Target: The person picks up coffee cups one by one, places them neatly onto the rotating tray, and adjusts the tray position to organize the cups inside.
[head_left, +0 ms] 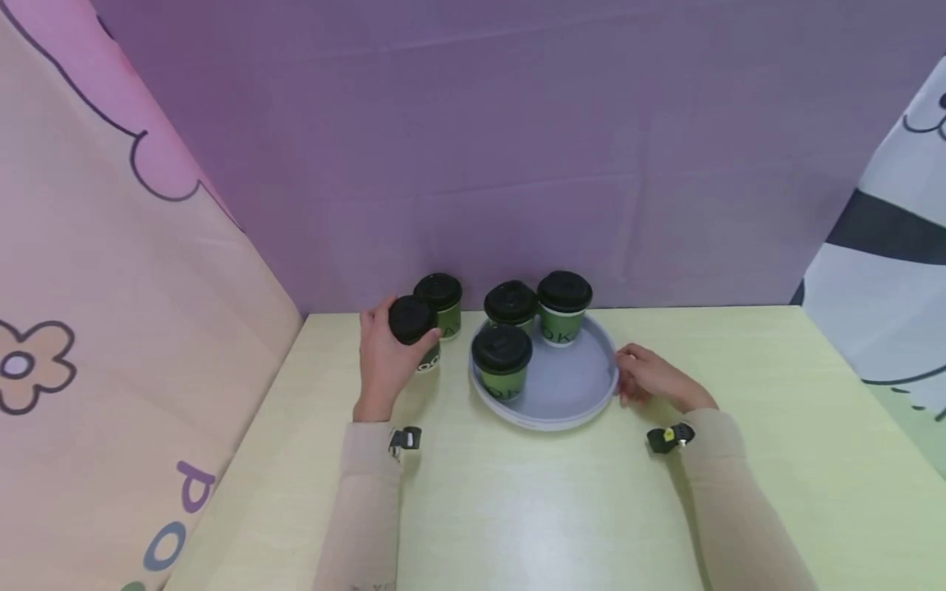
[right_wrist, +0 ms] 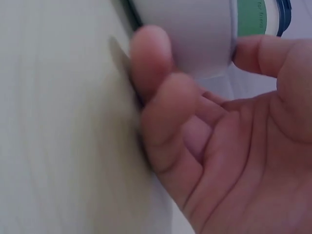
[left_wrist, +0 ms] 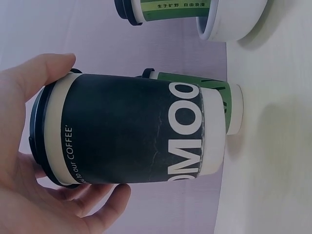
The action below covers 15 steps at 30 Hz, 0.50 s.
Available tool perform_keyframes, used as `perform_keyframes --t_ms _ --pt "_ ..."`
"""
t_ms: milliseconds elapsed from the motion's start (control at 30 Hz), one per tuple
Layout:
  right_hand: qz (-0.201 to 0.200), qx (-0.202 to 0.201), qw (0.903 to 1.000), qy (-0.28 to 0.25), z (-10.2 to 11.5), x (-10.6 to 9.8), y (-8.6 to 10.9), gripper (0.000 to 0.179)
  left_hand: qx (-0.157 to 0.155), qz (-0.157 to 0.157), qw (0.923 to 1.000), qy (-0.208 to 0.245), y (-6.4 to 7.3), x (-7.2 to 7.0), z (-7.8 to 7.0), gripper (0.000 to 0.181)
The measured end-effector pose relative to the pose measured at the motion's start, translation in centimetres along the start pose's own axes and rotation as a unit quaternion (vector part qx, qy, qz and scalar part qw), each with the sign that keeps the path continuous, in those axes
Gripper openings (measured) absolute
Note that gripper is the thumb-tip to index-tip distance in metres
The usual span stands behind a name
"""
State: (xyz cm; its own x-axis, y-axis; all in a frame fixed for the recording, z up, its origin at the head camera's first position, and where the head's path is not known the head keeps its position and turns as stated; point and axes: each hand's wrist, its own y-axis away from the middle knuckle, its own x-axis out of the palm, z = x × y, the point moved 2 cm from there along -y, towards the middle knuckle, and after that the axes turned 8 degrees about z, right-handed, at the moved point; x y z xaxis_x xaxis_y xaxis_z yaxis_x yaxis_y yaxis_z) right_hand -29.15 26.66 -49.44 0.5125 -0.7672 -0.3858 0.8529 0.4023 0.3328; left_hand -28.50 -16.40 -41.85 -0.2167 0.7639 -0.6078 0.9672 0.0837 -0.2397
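My left hand (head_left: 388, 353) holds a dark paper coffee cup (left_wrist: 131, 129) by its black lid end, thumb on one side and fingers on the other. The cup is upright, left of the round grey-white tray (head_left: 569, 382). Just behind it stands a green paper cup (head_left: 447, 322) with a black lid, partly hidden by the held cup. My right hand (head_left: 654, 377) grips the tray's right side, its thumb at the rim and its curled fingers against the outer wall. On the tray stand three lidded green cups: a front one (head_left: 502, 361), a back one (head_left: 510, 304) and a right one (head_left: 563, 308).
The pale wooden table (head_left: 539, 509) meets a purple cloth backdrop (head_left: 473, 164) right behind the cups. A patterned cloth (head_left: 96, 271) rises at the left, and another printed cloth (head_left: 902, 271) hangs at the right.
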Motion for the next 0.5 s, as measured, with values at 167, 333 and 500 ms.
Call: perform_keyframes --t_ms 167,333,500 --pt "0.032 0.009 0.9993 -0.019 0.0 -0.1 0.4 0.03 0.004 0.0 1.0 0.002 0.2 -0.2 -0.2 0.095" --pt "0.065 0.01 0.9976 -0.024 0.2 -0.1 0.8 0.023 0.009 0.0 1.0 0.0 0.4 -0.4 -0.7 0.094" --pt "0.094 0.016 0.9952 -0.023 0.8 0.0 1.3 0.024 0.008 0.004 1.0 -0.002 0.6 -0.8 -1.4 0.092"
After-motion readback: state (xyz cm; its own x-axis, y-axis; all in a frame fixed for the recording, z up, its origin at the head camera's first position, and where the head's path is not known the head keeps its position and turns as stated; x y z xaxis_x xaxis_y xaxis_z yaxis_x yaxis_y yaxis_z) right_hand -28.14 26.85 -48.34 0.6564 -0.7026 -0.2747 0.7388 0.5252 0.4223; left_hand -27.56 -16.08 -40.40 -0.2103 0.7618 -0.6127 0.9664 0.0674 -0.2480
